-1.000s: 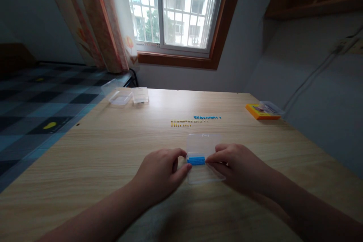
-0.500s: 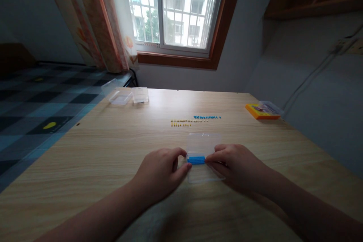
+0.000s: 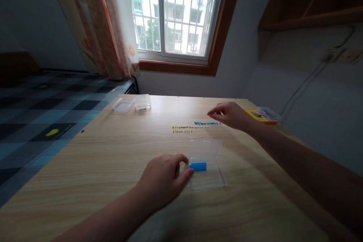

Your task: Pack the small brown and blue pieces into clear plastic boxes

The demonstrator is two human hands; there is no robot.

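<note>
A clear plastic box [image 3: 210,179] lies with its lid open on the wooden table in front of me. Inside it, along the left side, several blue sticks or joined blocks [image 3: 198,166] lie side by side. My left hand [image 3: 170,172] pinches the box's left edge, with thumb and forefinger beside the blue pieces. Farther off, my right hand [image 3: 228,115] hovers above the right part of a row of small blue pieces [image 3: 207,123]. Its fingertips are pressed together; whether anything tiny is between them cannot be seen.
Rows of small yellow pieces [image 3: 181,131] and brownish pieces [image 3: 187,126] lie beyond the box. Two clear containers, an open tray [image 3: 124,105] and a box [image 3: 143,102], stand at the far left. A yellow-orange package [image 3: 262,115] sits at the right edge, partly behind my right arm.
My right hand has left the blue pieces in the box and moved forward, over the row of small blue pieces. My left hand stays at the box's edge. The view has tilted slightly up.
</note>
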